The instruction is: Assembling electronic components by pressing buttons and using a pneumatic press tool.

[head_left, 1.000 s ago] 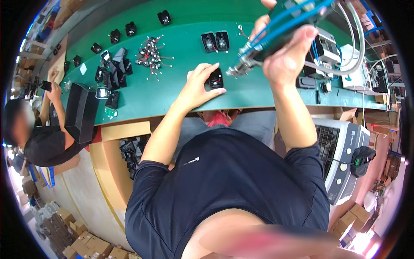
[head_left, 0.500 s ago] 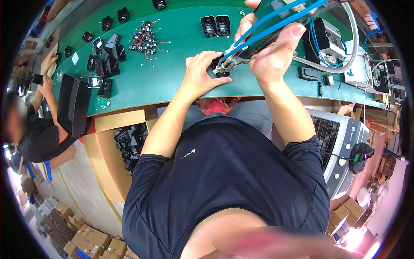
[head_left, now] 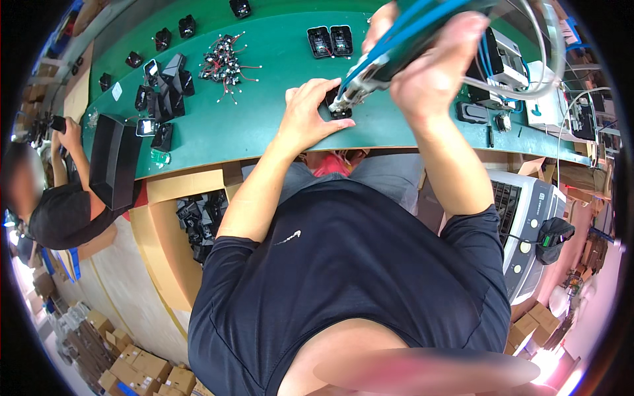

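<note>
My left hand (head_left: 305, 117) lies on the green bench with thumb and fingers curved around a small black plastic housing (head_left: 341, 113), gripping it against the surface. My right hand (head_left: 428, 89) is wrapped around a dark power screwdriver, blurred by motion, with blue hoses (head_left: 413, 30) running along it. The screwdriver's metal nose (head_left: 363, 86) slants down to the left, its tip at the housing between my left thumb and forefinger. The exact contact point is too small to make out. Beyond my hands stands a pair of open black housings (head_left: 330, 41) with parts inside.
Left on the bench are a wire-lead heap (head_left: 223, 63), several black housings (head_left: 168, 92) and a black bin (head_left: 113, 162). A co-worker's hands (head_left: 69, 137) hold a dark part. At right sit a machine (head_left: 505, 59) and a closed black case (head_left: 472, 112). Below is a carton (head_left: 165, 244).
My right hand has shifted to the right with the screwdriver, whose tip has moved slightly. My left hand stays on the housing. The co-worker's hands have come closer together.
</note>
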`<state>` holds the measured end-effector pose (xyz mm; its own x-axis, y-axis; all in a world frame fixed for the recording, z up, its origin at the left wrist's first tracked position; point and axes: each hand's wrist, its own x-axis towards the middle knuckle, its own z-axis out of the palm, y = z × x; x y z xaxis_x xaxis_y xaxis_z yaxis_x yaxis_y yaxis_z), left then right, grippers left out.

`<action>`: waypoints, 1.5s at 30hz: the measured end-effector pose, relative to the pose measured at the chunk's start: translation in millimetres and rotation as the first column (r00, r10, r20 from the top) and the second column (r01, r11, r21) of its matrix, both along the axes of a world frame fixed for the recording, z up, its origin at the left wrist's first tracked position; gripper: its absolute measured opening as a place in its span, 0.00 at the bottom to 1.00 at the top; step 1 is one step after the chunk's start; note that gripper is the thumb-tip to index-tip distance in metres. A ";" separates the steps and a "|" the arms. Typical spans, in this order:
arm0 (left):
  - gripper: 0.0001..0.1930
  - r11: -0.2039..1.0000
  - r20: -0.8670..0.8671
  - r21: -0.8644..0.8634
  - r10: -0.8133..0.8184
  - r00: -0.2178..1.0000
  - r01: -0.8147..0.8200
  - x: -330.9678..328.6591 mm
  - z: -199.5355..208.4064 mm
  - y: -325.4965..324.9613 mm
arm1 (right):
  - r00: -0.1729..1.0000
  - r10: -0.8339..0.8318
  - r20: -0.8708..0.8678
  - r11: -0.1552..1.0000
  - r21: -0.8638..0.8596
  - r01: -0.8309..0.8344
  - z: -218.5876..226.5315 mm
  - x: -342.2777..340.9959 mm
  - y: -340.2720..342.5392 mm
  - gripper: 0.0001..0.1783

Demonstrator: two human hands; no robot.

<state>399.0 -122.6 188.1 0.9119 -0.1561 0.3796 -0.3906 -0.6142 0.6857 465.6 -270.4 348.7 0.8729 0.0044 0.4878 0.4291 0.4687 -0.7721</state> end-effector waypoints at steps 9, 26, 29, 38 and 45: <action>0.46 0.998 -0.013 0.060 0.007 1.000 -0.007 -2.1 3.7 0.0 | 0.996 -0.082 -0.029 0.980 -0.182 0.076 15.5 -2.9 4.9 0.53; 0.43 1.000 0.068 0.017 0.002 0.998 -0.004 -1.9 2.7 0.4 | 0.998 0.061 0.002 0.994 -0.093 -0.060 -28.2 -9.3 8.4 0.52; 0.43 0.999 0.027 0.031 -0.009 1.000 0.008 -3.9 9.5 0.6 | 0.999 0.047 -0.015 0.999 -0.017 -0.047 -36.6 -10.6 14.4 0.51; 0.41 0.989 -0.031 0.132 -0.069 0.997 0.072 3.7 14.3 7.9 | 0.954 0.242 0.175 0.966 0.049 -0.254 29.5 16.2 -7.2 0.46; 0.41 0.816 0.022 0.483 0.349 0.937 -0.316 162.4 57.2 91.8 | 0.989 -0.113 0.099 0.961 -0.242 0.134 60.3 6.0 -59.0 0.53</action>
<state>561.4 -30.7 245.3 0.9607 0.0165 0.2770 -0.0685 -0.9532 0.2946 471.6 -329.4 409.0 0.8305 0.0293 0.5563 0.5394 0.2067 -0.8163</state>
